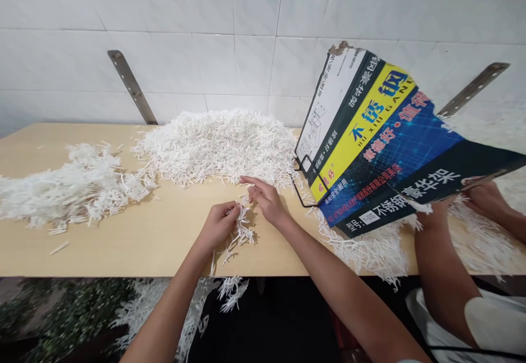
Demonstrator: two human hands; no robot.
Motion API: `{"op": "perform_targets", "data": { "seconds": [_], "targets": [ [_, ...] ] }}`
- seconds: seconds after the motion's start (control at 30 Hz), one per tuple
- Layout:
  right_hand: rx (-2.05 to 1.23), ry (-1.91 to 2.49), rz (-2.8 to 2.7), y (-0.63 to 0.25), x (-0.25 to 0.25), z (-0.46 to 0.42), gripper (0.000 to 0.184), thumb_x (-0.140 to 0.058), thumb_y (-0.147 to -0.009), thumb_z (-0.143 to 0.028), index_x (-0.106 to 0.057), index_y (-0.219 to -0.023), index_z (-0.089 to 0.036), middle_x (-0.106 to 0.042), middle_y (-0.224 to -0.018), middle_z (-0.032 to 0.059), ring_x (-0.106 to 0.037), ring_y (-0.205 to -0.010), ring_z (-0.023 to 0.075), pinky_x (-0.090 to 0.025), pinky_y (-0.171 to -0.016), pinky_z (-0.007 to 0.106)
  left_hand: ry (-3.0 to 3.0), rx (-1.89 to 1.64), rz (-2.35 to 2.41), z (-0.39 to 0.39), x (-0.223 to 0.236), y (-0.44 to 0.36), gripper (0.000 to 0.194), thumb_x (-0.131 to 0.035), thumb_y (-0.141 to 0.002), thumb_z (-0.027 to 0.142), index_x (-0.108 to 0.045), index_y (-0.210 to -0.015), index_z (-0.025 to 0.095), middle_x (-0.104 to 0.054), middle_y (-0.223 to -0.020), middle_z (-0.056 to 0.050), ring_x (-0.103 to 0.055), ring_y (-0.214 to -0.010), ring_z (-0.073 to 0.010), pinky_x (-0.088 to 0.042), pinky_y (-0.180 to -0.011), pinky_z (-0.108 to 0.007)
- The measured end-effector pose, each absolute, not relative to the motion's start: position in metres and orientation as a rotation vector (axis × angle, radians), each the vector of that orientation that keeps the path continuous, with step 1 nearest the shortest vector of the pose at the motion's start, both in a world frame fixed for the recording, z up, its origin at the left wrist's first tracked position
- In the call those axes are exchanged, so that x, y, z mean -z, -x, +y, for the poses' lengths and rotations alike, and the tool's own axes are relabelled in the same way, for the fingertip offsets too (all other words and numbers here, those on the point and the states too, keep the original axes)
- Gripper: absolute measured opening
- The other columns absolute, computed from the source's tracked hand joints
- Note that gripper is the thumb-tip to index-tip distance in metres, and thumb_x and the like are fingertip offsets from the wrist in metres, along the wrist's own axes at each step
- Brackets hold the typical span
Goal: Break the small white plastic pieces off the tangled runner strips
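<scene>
My left hand (221, 222) is above the front part of the table, thumb and fingers closed on a small bunch of thin, branching white strands (243, 233). The strands hang from its fingertips down to the tabletop. Just to the right, my right hand (266, 200) has its index finger stretched out and its other fingers loosely bent, close to the top of the bunch. Whether its fingertips touch the strands is hard to make out. Behind both hands lies a large heap of short white pieces (222, 146).
Another pile of white strands (69, 190) covers the table's (135, 242) left side. A printed cardboard sheet (382, 149) stands at right in a black wire holder (306, 203). Beyond it, a co-worker's hands (489, 198) are partly hidden among more strands. Strands (197, 302) also hang below the front edge.
</scene>
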State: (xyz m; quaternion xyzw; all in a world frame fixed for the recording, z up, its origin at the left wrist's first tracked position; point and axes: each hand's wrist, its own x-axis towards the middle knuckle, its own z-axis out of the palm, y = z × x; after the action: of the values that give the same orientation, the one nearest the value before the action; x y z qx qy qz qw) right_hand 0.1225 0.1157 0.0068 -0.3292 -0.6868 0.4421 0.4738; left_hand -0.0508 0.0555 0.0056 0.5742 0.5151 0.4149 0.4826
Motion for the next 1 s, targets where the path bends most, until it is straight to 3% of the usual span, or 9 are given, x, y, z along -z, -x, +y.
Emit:
{"op": "perform_targets", "data": {
  "seconds": [0.1,0.17,0.23,0.4,0.5,0.63,0.73,0.87,1.0],
  "targets": [
    [-1.180,0.792,-1.794,-0.125,-0.010,0.113,0.029,-0.067,-0.092,-0.042,-0.079,-0.109,-0.021,-0.078,-0.104,0.0068,-0.065,-0.077,0.0170,-0.049,-0.069,0.028,-1.376,-1.031,1.245,0.056,-0.006,0.051,0.031,-0.055,-0.091,0.045,-0.061,-0.077,0.017,-0.043,-0.056,0.005,-0.038,-0.049,-0.0105,-0.029,-0.049,-0.023],
    [-1.217,0.858,-1.796,-0.125,-0.007,0.115,0.024,-0.071,-0.087,-0.040,-0.079,-0.082,-0.018,-0.074,-0.078,0.0048,-0.063,-0.069,0.0169,-0.045,-0.062,0.027,-1.428,-1.005,1.236,0.056,-0.007,0.052,0.033,-0.054,-0.092,0.046,-0.065,-0.082,0.016,-0.044,-0.057,0.005,-0.039,-0.050,-0.0107,-0.029,-0.049,-0.023],
    [-1.236,0.912,-1.644,-0.126,-0.003,0.120,0.027,-0.072,-0.085,-0.041,-0.074,-0.070,-0.018,-0.068,-0.064,0.0029,-0.056,-0.057,0.0144,-0.040,-0.054,0.026,-1.513,-0.955,1.233,0.056,-0.008,0.053,0.034,-0.054,-0.092,0.044,-0.068,-0.084,0.015,-0.047,-0.059,0.003,-0.039,-0.052,-0.0107,-0.030,-0.051,-0.023],
    [-1.100,0.960,-1.214,-0.133,0.007,0.137,0.038,-0.058,-0.093,-0.052,-0.063,-0.074,-0.020,-0.063,-0.067,0.0018,-0.040,-0.047,0.0097,-0.031,-0.045,0.024,-1.587,-0.864,1.226,0.053,-0.008,0.056,0.032,-0.055,-0.090,0.039,-0.073,-0.084,0.014,-0.052,-0.060,0.001,-0.042,-0.055,-0.0117,-0.030,-0.053,-0.024],
    [-1.087,0.944,-1.318,-0.130,0.009,0.138,0.029,-0.061,-0.093,-0.048,-0.067,-0.087,-0.021,-0.071,-0.085,0.0043,-0.050,-0.055,0.0108,-0.038,-0.050,0.024,-1.503,-0.936,1.250,0.052,-0.008,0.054,0.035,-0.054,-0.092,0.044,-0.069,-0.081,0.015,-0.049,-0.059,0.002,-0.043,-0.054,-0.0120,-0.031,-0.052,-0.024],
    [-0.927,0.992,-1.565,-0.124,0.006,0.133,0.028,-0.062,-0.094,-0.033,-0.071,-0.119,-0.024,-0.075,-0.119,0.0071,-0.069,-0.095,0.0200,-0.054,-0.078,0.030,-1.447,-1.020,1.229,0.054,-0.010,0.051,0.037,-0.053,-0.095,0.050,-0.068,-0.094,0.016,-0.045,-0.056,0.004,-0.042,-0.052,-0.0116,-0.032,-0.053,-0.023],
    [-0.745,0.946,-1.671,-0.125,0.000,0.128,0.028,-0.054,-0.100,-0.030,-0.072,-0.121,-0.026,-0.071,-0.131,0.0071,-0.064,-0.121,0.0232,-0.048,-0.104,0.037,-1.334,-1.098,1.204,0.055,-0.010,0.051,0.040,-0.054,-0.095,0.052,-0.066,-0.112,0.017,-0.048,-0.059,0.005,-0.044,-0.054,-0.0118,-0.033,-0.054,-0.023],
    [-0.582,0.867,-1.752,-0.130,-0.009,0.117,0.031,-0.046,-0.105,-0.037,-0.074,-0.106,-0.023,-0.072,-0.114,0.0097,-0.064,-0.114,0.0249,-0.047,-0.103,0.039,-1.215,-1.143,1.092,0.057,-0.008,0.054,0.041,-0.057,-0.092,0.043,-0.058,-0.125,0.018,-0.055,-0.064,0.004,-0.039,-0.051,-0.0099,-0.028,-0.051,-0.022],
    [-0.568,0.852,-1.946,-0.126,-0.010,0.105,0.027,-0.063,-0.097,-0.047,-0.072,-0.108,-0.024,-0.071,-0.097,0.0072,-0.065,-0.094,0.0237,-0.049,-0.087,0.035,-1.224,-1.178,1.049,0.057,-0.007,0.056,0.045,-0.057,-0.081,0.026,-0.057,-0.125,0.020,-0.059,-0.070,0.004,-0.035,-0.051,-0.0086,-0.028,-0.051,-0.022]
  ]
}}
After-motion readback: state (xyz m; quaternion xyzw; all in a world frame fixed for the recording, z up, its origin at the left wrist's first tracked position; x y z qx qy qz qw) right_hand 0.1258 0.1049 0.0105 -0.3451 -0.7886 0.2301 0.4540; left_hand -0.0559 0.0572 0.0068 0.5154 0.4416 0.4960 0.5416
